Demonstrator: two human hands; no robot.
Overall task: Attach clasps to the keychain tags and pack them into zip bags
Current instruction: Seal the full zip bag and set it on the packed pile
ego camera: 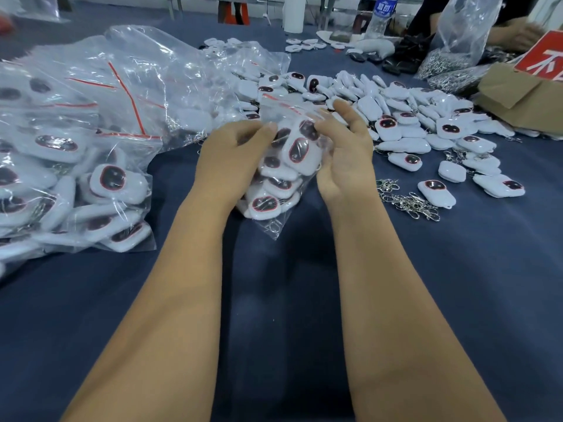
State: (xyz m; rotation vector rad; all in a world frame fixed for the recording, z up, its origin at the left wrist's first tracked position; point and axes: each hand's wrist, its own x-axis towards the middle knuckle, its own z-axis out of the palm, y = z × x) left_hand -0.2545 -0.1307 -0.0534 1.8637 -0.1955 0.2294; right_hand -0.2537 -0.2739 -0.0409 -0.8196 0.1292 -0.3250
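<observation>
A clear zip bag [283, 166] filled with several white keychain tags with dark oval faces stands between my hands above the dark blue table [274, 300]. My left hand [227, 153] grips the bag's left side, thumb against the plastic near the top. My right hand [347, 150] is pressed against the right side with fingers mostly straight, fingertips near the bag's red-striped mouth. Loose white tags [405, 123] lie heaped to the right. A small pile of metal clasps [408, 202] lies just right of my right wrist.
Large clear bags of packed tags [76, 153] fill the left. A cardboard box [524, 92], a bag of metal clasps [447, 65] and another person's hand [515, 32] are at the far right. A water bottle [382, 16] stands at the back.
</observation>
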